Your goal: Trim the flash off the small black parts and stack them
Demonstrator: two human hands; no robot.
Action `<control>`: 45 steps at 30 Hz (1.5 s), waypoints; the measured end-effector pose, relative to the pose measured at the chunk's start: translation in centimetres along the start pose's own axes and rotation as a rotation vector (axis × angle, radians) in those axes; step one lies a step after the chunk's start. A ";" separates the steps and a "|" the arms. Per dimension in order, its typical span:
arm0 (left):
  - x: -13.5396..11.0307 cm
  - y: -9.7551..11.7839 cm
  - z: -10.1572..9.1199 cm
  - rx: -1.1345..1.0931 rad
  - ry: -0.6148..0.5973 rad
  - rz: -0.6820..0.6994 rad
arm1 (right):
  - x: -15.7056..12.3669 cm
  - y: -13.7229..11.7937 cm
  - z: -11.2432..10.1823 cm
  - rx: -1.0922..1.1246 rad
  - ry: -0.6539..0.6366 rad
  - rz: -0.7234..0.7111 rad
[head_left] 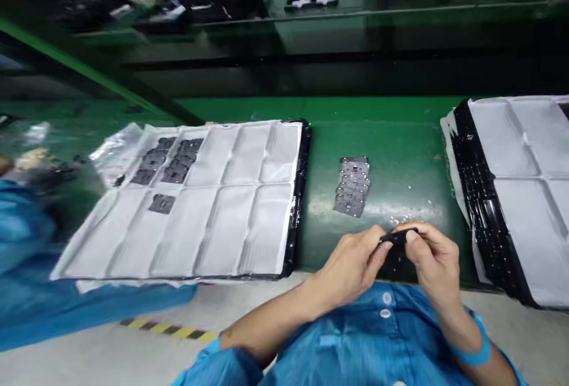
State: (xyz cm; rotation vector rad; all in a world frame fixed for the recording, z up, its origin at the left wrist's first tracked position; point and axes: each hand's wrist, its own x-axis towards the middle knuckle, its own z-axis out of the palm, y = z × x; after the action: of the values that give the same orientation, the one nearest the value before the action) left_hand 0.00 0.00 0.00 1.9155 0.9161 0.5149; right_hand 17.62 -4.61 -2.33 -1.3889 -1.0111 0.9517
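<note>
- Left hand (pixel 355 258) in a close thumb-and-finger pinch, and it has one end of a small dark part (pixel 395 236)!
- Right hand (pixel 433 258) grips the other end, thumb pressed against it, so the part spans the two, over the near edge of the green bench (pixel 400 149).
- Step in hand, as I judge it: two-handed work on this one piece. Pressing, bending or checking? I can't tell; it sits nearly edge-on and my fingers cover its ends.
- Just beyond my left hand, an overlapping row of grey parts (pixel 352 187) lies on the bench, not touching my fingers.
- Further out to the left of that hand, the lined tray (pixel 275 220): two far compartments carry dark pieces (pixel 181 160), and a nearer one has a single piece (pixel 161 203).
- Over to the right of my right hand, well apart, stands the other lined tray (pixel 528 208).
- Next move, I'd say, calls for light, even pressure at both ends, and one secure pinch before the other hand lets go.
</note>
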 end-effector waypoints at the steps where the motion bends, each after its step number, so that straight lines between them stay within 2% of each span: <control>1: 0.0 0.0 0.0 -0.006 -0.002 -0.008 | 0.0 0.1 0.0 -0.005 0.000 -0.002; 14: 0.0 -0.8 -0.6 -0.129 -0.023 -0.096 | 0.3 1.1 0.6 -0.018 -0.014 0.088; 18: 0.2 -1.2 -0.8 -0.137 -0.012 -0.110 | 0.4 1.1 0.7 -0.036 -0.040 0.065; 25: 0.3 -1.5 -1.3 -0.201 0.010 -0.110 | 1.0 0.4 -0.4 -0.068 -0.248 0.031; 33: 0.5 -2.2 -0.6 -0.364 0.162 -0.078 | 0.5 -0.1 0.0 -0.220 -0.257 -0.076; 39: 0.6 -2.8 -0.2 -0.346 0.207 -0.048 | 0.5 0.2 0.2 -0.235 -0.283 -0.176; 45: 0.5 -3.2 0.1 -0.235 0.225 -0.043 | 0.4 0.3 0.4 -0.222 -0.268 -0.160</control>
State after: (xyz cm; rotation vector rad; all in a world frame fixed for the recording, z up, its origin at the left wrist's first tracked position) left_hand -0.81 1.24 -2.83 1.6447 0.9902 0.7883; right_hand 17.39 -4.11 -2.62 -1.3593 -1.4436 0.9436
